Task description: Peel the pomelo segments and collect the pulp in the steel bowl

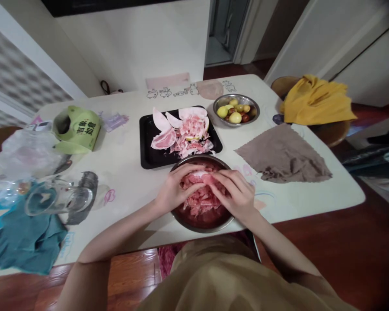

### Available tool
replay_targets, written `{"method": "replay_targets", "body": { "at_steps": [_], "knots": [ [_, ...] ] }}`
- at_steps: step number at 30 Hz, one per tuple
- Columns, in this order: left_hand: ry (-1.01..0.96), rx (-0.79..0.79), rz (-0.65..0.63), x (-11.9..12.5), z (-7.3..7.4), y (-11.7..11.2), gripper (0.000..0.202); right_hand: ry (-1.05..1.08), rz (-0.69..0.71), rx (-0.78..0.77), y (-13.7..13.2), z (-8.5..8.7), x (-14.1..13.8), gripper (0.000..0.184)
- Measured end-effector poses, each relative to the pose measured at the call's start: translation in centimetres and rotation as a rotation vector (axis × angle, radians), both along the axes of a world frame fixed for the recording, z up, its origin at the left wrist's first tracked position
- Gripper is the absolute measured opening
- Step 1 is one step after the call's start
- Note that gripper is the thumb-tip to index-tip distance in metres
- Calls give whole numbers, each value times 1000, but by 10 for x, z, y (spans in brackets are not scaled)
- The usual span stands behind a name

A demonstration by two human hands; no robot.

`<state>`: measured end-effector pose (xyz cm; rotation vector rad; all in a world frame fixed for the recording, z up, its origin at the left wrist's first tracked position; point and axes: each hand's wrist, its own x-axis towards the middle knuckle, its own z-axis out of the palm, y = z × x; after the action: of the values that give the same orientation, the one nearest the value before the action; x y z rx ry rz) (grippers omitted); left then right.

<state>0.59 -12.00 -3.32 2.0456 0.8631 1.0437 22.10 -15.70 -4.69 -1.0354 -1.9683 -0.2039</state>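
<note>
Over a metal bowl [202,229] at the table's near edge, both hands hold a red pomelo segment [208,178] with some white membrane on it. My left hand [176,188] pinches its left side, thumb and fingers closed. From the other side, the thumb and fingers of my right hand [236,192] close on the same segment. Below them, loose red pomelo flesh [199,201] lies in the bowl. Just beyond stands a black tray [149,157] bearing thick pomelo rind [162,121] and a heap of torn pinkish membrane [191,131].
A smaller metal bowl [217,115] of green and brown fruit stands behind, right of the tray. To the right lies a brown cloth [285,151]. At left are a green bag [81,129], clear plastic [29,151], a glass jug lying on its side [58,198] and a teal cloth [29,237].
</note>
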Motion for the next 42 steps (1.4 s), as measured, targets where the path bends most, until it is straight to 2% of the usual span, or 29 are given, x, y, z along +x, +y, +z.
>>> {"method": "replay_targets", "body": {
  "at_steps": [5,12,15,18,21,24,26,31,34,37,42],
  "knots": [
    [-22,37,-27,-3,-3,-3,37,-203,53,61,-2,3,0,46],
    [-62,20,-69,-4,-5,-1,40,-5,124,-112,-2,1,-1,47],
    [-82,-7,-54,-3,-7,0,37,-8,119,-160,-4,1,-2,54],
    [-61,2,-80,-3,-6,1,37,-49,123,-150,-6,1,-2,51],
    [-41,-27,-113,-4,-3,0,37,74,159,-188,-7,2,-3,41],
    [-53,-149,-139,-4,0,-2,34,282,178,-299,-7,6,-6,33],
    [-54,-209,-145,-5,0,-2,33,338,179,-339,-7,7,-7,30],
    [-35,-131,-69,-5,-2,-2,34,167,113,-234,-7,3,-7,46],
    [-33,-90,-73,-5,-2,-1,31,78,120,-162,-9,0,-6,47],
    [-83,-84,-122,-5,-3,-1,25,140,158,-139,-10,2,-5,46],
    [-186,-166,-180,-5,-3,-1,19,368,187,-242,-10,9,-6,37]
  ]
}}
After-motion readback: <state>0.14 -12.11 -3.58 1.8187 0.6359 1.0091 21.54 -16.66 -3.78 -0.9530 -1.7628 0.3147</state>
